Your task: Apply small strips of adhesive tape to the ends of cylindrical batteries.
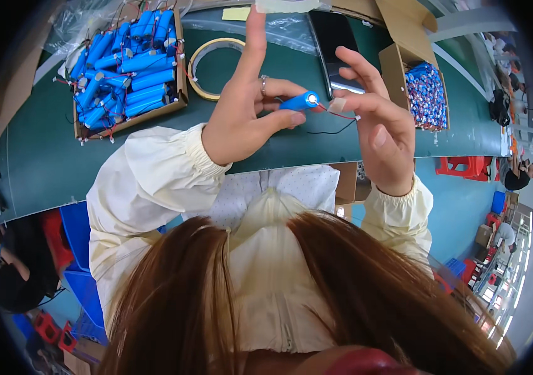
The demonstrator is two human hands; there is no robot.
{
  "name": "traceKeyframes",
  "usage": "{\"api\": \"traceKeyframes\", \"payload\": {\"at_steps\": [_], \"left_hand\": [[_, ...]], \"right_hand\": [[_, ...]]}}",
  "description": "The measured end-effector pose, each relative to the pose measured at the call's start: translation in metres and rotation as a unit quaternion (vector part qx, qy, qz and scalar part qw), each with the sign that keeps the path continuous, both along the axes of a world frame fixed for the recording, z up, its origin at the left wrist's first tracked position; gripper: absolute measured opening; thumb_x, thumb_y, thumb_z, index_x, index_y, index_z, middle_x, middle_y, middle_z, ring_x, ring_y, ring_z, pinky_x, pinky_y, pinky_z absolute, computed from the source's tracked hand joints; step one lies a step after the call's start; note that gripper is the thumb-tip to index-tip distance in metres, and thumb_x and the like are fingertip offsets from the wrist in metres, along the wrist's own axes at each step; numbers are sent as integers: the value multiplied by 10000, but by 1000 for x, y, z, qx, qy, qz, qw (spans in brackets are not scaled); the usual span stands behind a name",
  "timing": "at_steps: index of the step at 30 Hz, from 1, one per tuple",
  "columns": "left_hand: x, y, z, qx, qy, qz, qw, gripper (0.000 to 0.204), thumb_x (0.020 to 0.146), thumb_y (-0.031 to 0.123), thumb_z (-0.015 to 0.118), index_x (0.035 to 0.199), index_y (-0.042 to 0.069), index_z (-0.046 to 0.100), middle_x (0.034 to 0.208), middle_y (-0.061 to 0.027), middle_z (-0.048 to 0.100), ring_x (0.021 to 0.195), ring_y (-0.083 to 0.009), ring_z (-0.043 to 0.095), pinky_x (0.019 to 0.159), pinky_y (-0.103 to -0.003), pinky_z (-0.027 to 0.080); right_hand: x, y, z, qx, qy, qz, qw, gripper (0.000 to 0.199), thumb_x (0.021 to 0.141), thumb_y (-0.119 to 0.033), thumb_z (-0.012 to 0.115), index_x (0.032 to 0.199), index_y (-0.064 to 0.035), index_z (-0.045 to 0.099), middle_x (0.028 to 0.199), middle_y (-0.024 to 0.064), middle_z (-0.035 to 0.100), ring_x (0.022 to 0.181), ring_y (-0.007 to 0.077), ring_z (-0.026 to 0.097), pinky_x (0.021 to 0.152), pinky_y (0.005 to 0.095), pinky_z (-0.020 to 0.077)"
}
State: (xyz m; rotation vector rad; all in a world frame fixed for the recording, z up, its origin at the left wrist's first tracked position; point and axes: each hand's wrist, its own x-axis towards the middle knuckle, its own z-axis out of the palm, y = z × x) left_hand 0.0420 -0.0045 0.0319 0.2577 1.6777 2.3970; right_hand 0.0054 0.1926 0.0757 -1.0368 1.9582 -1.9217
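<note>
My left hand (241, 103) pinches a blue cylindrical battery cell (299, 101) between thumb and fingers, its end facing right. Red and black wires (335, 114) run from that end to a small white connector (357, 117) beside my right hand. The left index finger points up, its tip at a pale strip of tape (288, 5) at the top edge. My right hand (382, 119) is held just right of the cell with its fingers apart. A small beige piece of tape (337, 105) sits at its index fingertip, near the wires.
A cardboard box (182, 75) of wired blue cells stands left on the green table (266, 147). Beside it lies a tape roll (195, 53). A dark phone (332, 44) lies behind my right hand. Farther right is a carton (394, 69) of small blue-and-red parts. Other people are in the background.
</note>
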Motion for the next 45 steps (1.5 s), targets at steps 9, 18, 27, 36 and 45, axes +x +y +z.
{"api": "traceKeyframes", "payload": {"at_steps": [9, 18, 27, 36, 45], "left_hand": [[3, -1, 11, 41, 15, -16, 999, 1071, 756, -145, 532, 1298, 234, -311, 995, -117, 573, 898, -132, 559, 765, -233, 435], [-26, -6, -6, -88, 582, 55, 807, 1054, 762, -122, 549, 1319, 228, -275, 963, -111, 593, 886, -133, 568, 762, -243, 445], [-26, -5, -8, -80, 584, 55, 806, 1024, 756, -109, 566, 1349, 178, -218, 976, -113, 590, 883, -133, 575, 758, -236, 447], [-42, -7, -29, -123, 599, 135, 780, 999, 733, -119, 575, 1359, 111, -169, 1398, -143, 209, 919, -156, 585, 763, -238, 459], [-32, -6, -25, -143, 623, 136, 757, 982, 731, -106, 587, 1357, 66, -150, 1443, -136, 62, 906, -154, 596, 767, -232, 456]], "right_hand": [[-2, -9, -9, 7, -32, 44, 998, 435, 815, -357, 495, 987, 20, 626, 1290, 238, 366, 1202, 276, 319, 1000, 401, 192], [2, -9, -12, 45, 29, 0, 999, 386, 820, -345, 502, 994, -33, 648, 1314, 203, 358, 1161, 280, 339, 948, 394, 258], [1, -9, -14, 130, 217, -86, 964, 238, 794, -279, 558, 940, -144, 690, 1301, 167, 390, 1132, 283, 349, 897, 390, 294], [13, -11, -13, 201, 335, -174, 904, 193, 743, -207, 616, 915, -181, 700, 1298, 186, 390, 1148, 311, 318, 972, 384, 215], [15, -10, -25, 100, 225, -157, 956, 227, 800, -282, 571, 935, -144, 691, 1318, 184, 365, 1167, 287, 336, 929, 384, 278]]}}
